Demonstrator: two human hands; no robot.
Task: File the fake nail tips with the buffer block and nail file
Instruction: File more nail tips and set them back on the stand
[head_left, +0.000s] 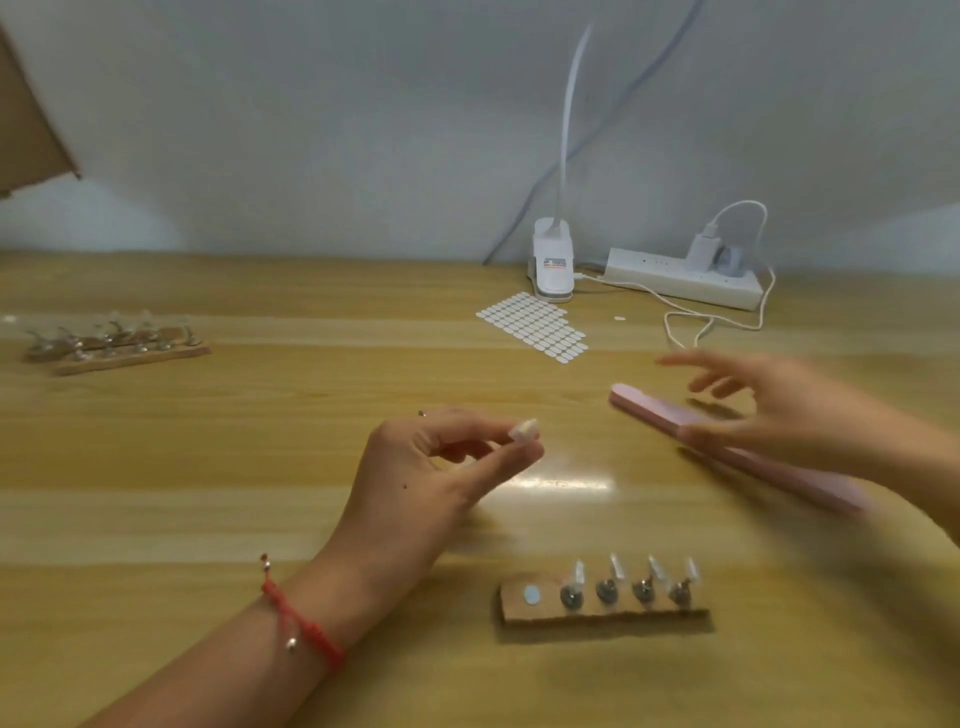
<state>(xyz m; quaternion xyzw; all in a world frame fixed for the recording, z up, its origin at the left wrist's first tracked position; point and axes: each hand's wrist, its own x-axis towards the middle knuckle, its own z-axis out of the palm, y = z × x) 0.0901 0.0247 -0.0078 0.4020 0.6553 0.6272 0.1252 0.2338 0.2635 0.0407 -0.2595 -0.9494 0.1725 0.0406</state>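
**On the tabletop's middle ground: a tip in a pinch, a file within reach**

In the head view, the left hand (431, 467) is pinching one fake nail tip (524, 431) between thumb and forefinger and holding it just above the tabletop (208, 467). Its other fingers are curling loosely. The right hand (769, 410) is hovering, blurred, over the pink nail file (670, 415) with fingers spread; whether the thumb is touching the file I cannot tell. The file is lying slantwise on the wood, to the right of the pinched tip. Nearer the front edge, a wooden holder (602, 616) is carrying four more tips on small stands, with one spot showing only a white pad.

The tip is looking feather-light, thin and glossy, so it is probably springing and slipping easily under filing strokes. Pinching it by its sides near the base, leaving the free edge exposed, is seeming the safest hold. The file is looking light and stiff, and gripping it around mid-length is likely giving the steadiest stroke
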